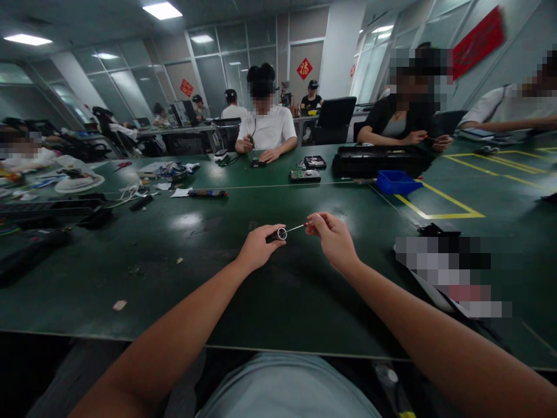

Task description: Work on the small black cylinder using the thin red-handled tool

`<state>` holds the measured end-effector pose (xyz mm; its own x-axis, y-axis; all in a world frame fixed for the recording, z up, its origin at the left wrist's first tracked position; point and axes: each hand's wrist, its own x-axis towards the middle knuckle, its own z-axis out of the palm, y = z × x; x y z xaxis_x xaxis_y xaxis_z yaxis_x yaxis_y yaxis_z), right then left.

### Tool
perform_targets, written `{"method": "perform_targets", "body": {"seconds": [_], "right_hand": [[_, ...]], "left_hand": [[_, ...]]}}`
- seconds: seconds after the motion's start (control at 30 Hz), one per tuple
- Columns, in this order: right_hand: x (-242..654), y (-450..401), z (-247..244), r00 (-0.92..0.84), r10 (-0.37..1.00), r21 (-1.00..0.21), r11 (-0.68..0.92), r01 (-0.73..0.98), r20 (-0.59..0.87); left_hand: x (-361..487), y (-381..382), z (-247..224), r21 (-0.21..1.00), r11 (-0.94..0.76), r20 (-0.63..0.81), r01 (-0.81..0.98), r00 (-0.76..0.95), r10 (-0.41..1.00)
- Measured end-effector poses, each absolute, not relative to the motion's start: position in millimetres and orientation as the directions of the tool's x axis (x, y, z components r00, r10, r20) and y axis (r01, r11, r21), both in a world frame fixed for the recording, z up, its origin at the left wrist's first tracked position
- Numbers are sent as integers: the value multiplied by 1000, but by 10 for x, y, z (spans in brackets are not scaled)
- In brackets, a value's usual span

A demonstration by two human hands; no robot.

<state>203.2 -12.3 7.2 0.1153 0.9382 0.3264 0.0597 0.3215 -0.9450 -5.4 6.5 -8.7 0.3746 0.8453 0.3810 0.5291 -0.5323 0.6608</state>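
My left hand is closed round a small black cylinder with a bright ring at its open end. Its exact kind is not clear. Between the fingertips of my right hand is a screwdriver with a thin metal shaft and a reddish handle mostly hidden by the fingers. The shaft points left, its tip at the ringed end of the cylinder. Whether the tip is inside or only touching, I cannot tell. Both hands are above the green table.
Ahead lie opened drive-like devices, a blue tray, a long black housing and a pen-like tool. Cables and parts clutter the left. A blurred-out flat object lies right. A co-worker sits opposite; others sit around.
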Motion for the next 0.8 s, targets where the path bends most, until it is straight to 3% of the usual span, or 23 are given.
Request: {"method": "perform_targets", "body": {"seconds": [0.23, 0.47, 0.8], "right_hand": [[2029, -32, -50, 195, 952, -957, 262, -125, 235], [2092, 90, -40, 159, 987, -945, 28, -327, -26], [2079, 32, -48, 203, 960, -969, 217, -116, 191]], "left_hand": [[-34, 73, -28, 572, -570, 385, 590, 421, 821], [-80, 140, 10, 512, -573, 340, 640, 461, 819], [-86, 126, -7, 527, -557, 336, 642, 444, 831]]}}
